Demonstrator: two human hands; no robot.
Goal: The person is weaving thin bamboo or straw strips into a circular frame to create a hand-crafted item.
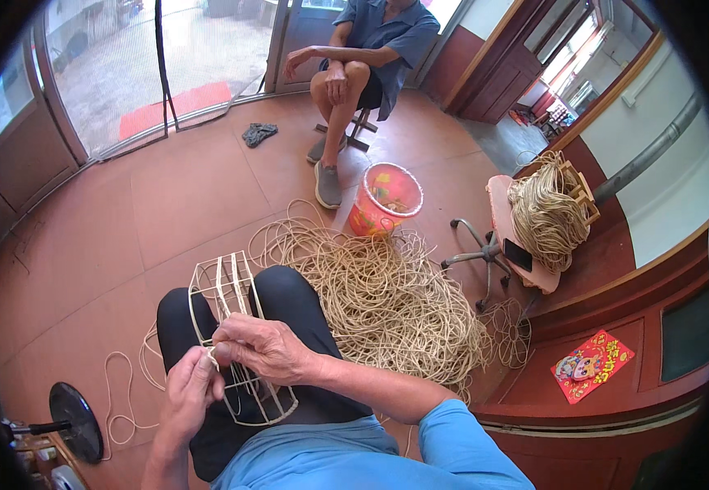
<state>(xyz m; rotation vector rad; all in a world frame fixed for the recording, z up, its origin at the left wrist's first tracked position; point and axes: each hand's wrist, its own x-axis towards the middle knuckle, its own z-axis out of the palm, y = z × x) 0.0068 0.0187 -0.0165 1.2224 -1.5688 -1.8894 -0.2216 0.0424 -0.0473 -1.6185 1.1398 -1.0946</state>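
On the near lap, the left hand point(191, 390) and right hand point(263, 349) both pinch a thin cord point(210, 353) against the wire frame point(236, 343), probably light and stiff, best gripped by its bars.

Both hands pinch cord at the near-left edge of a white wire frame point(236, 327) on the lap: left hand point(191, 392) just below the pinch, right hand point(265, 349) over the frame, cord heap point(387, 302) beyond-right.
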